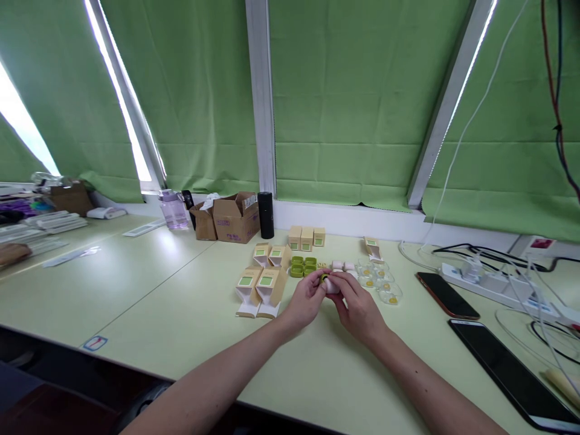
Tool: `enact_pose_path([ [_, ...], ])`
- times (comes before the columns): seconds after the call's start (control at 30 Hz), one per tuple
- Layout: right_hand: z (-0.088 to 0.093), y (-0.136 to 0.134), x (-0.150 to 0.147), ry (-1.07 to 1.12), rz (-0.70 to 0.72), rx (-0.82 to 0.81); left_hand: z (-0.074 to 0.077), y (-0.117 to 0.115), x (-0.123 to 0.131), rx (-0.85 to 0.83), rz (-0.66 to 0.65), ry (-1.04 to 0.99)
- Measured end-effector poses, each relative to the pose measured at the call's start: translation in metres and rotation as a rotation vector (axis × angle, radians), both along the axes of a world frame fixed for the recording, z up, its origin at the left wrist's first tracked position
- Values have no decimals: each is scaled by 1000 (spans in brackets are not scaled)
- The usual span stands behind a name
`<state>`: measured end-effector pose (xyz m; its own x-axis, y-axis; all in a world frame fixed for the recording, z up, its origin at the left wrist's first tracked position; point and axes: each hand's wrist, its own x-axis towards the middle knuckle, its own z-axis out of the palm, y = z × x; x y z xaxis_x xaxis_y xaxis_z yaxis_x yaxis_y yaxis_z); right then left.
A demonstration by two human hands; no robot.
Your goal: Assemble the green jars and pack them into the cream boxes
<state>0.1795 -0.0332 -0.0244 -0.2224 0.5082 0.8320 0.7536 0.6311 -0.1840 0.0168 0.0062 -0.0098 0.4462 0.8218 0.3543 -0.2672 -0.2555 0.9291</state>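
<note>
My left hand (pixel 304 302) and my right hand (pixel 360 307) meet above the table, fingers closed on a small rounded white piece with a green part (pixel 331 286). Fingers cover much of it, so I cannot tell its exact kind. Just beyond my left fingers sit several square green cups (pixel 303 266). Small pinkish-white pieces (pixel 343 266) lie behind my right hand. To its right are clear plastic cups (pixel 383 283) with yellow spots at the bottom. Small kraft cartons with open flaps (pixel 260 284) stand left of my left hand.
Upright small cartons (pixel 307 238) and a black cylinder (pixel 266 215) stand near the wall, by a cardboard box (pixel 235 219) and a water bottle (pixel 174 209). On the right lie a phone (pixel 447 295), a tablet (pixel 512 374) and a power strip (pixel 498 289) with cables.
</note>
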Motion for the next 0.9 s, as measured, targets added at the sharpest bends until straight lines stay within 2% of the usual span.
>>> enact_pose_path([
  [0.7, 5, -2, -3, -14, 23, 36, -4, -6, 8, 50, 128, -21],
  [0.9, 2, 0, 0, -9, -2, 69, -6, -5, 3, 12, 55, -48],
])
